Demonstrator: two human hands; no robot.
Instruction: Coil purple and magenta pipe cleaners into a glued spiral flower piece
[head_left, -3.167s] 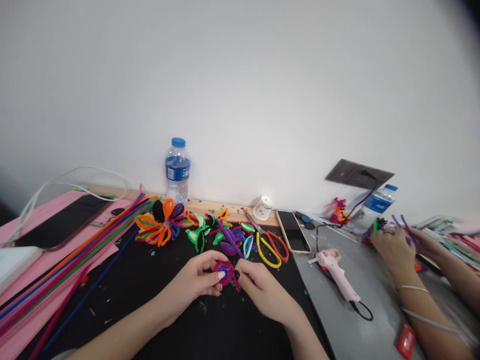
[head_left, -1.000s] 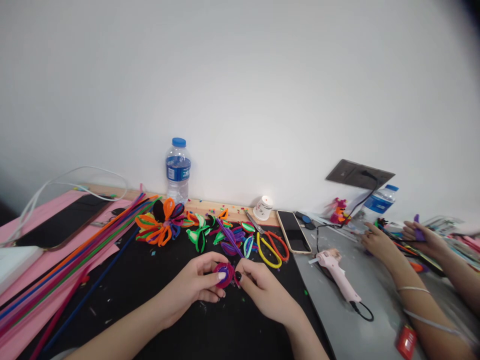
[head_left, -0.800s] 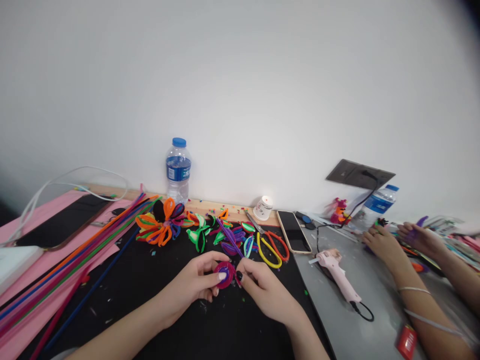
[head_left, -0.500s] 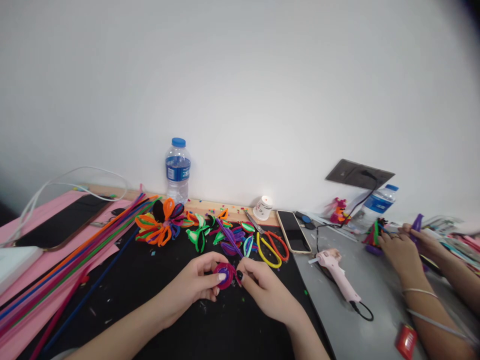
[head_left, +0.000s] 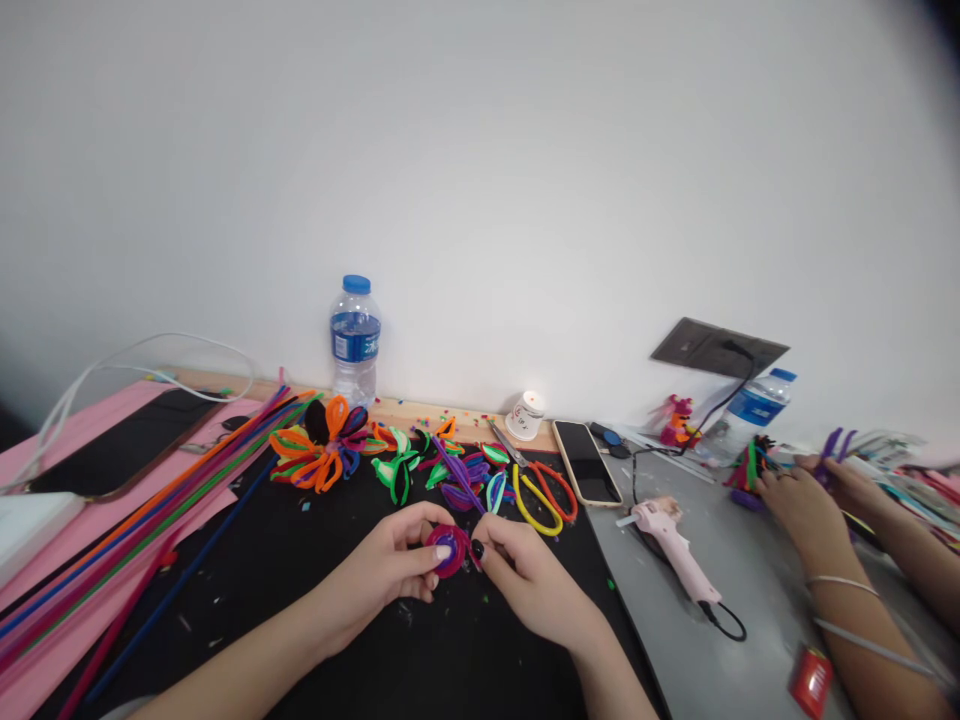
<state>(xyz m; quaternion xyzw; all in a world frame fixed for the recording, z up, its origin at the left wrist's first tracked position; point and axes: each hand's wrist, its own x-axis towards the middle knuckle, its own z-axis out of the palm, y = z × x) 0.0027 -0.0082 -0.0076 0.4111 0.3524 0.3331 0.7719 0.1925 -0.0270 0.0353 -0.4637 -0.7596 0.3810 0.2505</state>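
Note:
My left hand (head_left: 390, 572) and my right hand (head_left: 525, 580) meet over a black mat (head_left: 315, 600), both pinching a small coiled pipe-cleaner disc (head_left: 448, 546), magenta outside with a purple centre. The left thumb presses on its face; the right fingers grip its right edge. Just beyond lie looped pipe-cleaner petals (head_left: 457, 470) in green, purple and orange, and a finished orange flower (head_left: 324, 448).
Long pipe cleaners (head_left: 150, 510) fan over a pink sheet at left. Yellow-and-red scissors (head_left: 540, 490), a phone (head_left: 586, 462), a pink glue gun (head_left: 671, 540) and a water bottle (head_left: 355, 340) stand behind. Another person's hands (head_left: 806, 500) work with purple pipe cleaners at right.
My hands stay in place, only shifting their grip slightly on the disc. The other person's hands at right have moved about with their purple pieces.

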